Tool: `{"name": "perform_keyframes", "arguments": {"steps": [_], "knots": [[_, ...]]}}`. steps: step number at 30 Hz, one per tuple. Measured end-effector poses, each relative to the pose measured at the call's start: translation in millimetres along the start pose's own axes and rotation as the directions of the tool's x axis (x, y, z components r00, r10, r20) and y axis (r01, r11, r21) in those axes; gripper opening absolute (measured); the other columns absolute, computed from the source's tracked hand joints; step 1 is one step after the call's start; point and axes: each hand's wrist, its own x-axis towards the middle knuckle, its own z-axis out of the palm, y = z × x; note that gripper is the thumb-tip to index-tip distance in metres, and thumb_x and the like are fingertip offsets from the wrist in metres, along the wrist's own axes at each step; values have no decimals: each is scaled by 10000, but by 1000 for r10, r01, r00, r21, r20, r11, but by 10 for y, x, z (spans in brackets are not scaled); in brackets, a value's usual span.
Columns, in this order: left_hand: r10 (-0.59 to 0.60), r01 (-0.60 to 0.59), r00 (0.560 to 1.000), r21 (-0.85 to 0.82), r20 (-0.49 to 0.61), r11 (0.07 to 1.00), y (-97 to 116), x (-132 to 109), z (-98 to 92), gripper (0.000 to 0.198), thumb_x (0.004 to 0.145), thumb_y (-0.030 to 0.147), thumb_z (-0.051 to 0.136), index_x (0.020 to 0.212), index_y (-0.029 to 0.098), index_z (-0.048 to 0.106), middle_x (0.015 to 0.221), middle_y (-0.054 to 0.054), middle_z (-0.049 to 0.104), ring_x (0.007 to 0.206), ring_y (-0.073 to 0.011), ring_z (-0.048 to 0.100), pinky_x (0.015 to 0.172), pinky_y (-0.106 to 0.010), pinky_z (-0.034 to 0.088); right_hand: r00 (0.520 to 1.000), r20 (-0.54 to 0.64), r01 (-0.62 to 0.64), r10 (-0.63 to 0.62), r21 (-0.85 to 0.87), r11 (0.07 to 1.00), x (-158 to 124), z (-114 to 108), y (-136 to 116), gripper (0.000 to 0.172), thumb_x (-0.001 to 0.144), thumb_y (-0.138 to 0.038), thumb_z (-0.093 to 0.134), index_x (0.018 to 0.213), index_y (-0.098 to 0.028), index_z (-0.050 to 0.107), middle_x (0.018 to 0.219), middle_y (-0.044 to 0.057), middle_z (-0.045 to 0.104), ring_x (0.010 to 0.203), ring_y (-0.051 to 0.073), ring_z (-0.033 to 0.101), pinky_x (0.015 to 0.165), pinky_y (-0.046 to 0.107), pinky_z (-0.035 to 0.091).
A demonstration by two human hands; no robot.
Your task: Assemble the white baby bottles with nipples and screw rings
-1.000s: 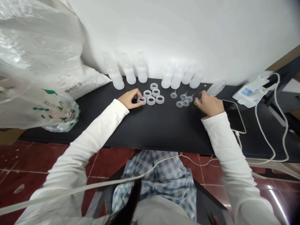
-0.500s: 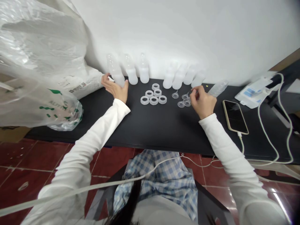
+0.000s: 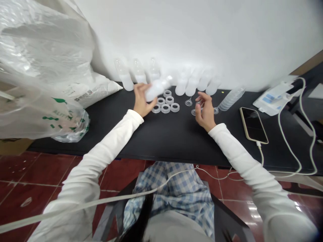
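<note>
My left hand is wrapped round a frosted bottle, tilted to the right and blurred by motion. Just right of it, several translucent rings lie grouped on the black table. My right hand hovers over the small clear nipple-shaped pieces, its fingers curled but apart; nothing shows in it. Three bottles with clear domed tops stand at the back left. Several open frosted bottles are lined up near the wall, behind my right hand.
A stack of clear cups lies right of my right hand. Beyond it are a phone on a charging cable and a white box. Large plastic bags fill the left side.
My left hand has moved right from the left standing bottle and now holds a tilted bottle. My right hand has shifted left and its fingers have spread.
</note>
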Motion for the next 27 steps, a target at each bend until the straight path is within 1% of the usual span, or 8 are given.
{"name": "perform_keyframes", "arguments": {"steps": [1,3,5,7,9,15,19,27], "knots": [[159,-159,986,-10,58,987,110,7,26,536,884,381,703,1355,258,479,1288,-116,540,1233,-277,576,1051,-512,511,999,-24,-23,25,67,997,-3,3,13,483,1028,-471,368,1438,-218,401,1072,83,623,788,186,568,749,382,519],[445,-444,882,-42,155,895,350,29,88,415,953,335,625,1357,338,535,1276,-74,583,1228,-240,612,1005,-430,547,996,-47,-72,82,182,981,-7,1,17,511,1033,-533,345,1443,-231,390,1039,60,622,747,172,556,730,374,514],[570,-569,809,-52,140,820,561,42,159,404,978,236,589,1354,382,565,1248,-32,626,1250,-212,630,990,-371,553,993,1,-112,115,226,968,-1,-12,-9,449,1048,-542,319,1264,-225,551,909,29,628,710,159,563,703,346,494],[605,-602,787,-66,121,796,700,38,227,484,974,134,573,1384,391,559,1286,-19,639,1308,-198,611,1055,-356,526,990,67,-135,125,189,973,14,-31,-52,469,1061,-527,304,972,-216,644,803,21,625,690,152,571,681,327,467],[595,-590,795,-76,119,804,766,25,276,538,971,116,584,1421,405,530,1320,-13,636,1344,-191,592,1128,-362,489,988,68,-150,142,138,979,34,-48,-89,525,1065,-527,293,815,-213,632,775,29,631,689,152,574,674,327,451],[454,-457,887,26,85,889,785,19,259,594,983,132,566,1470,459,471,1287,-1,642,1308,-197,631,1088,-351,541,964,37,-266,263,110,958,44,-52,-89,554,1047,-611,261,816,-225,585,710,9,594,635,152,555,622,314,422],[404,-394,892,-91,201,915,758,22,216,593,985,207,582,1506,449,434,1362,-38,627,1299,-224,628,1032,-386,567,946,8,-324,325,86,942,28,-40,-75,620,1030,-663,217,727,-226,535,600,-15,525,542,136,498,559,299,383],[133,-32,929,-284,345,958,779,-12,121,581,933,643,532,1283,182,579,1169,-105,734,1011,-212,740,857,-325,600,994,29,-101,102,-38,994,5,-110,-83,609,1054,-584,224,824,-204,641,639,19,637,514,132,552,516,277,402]]}}
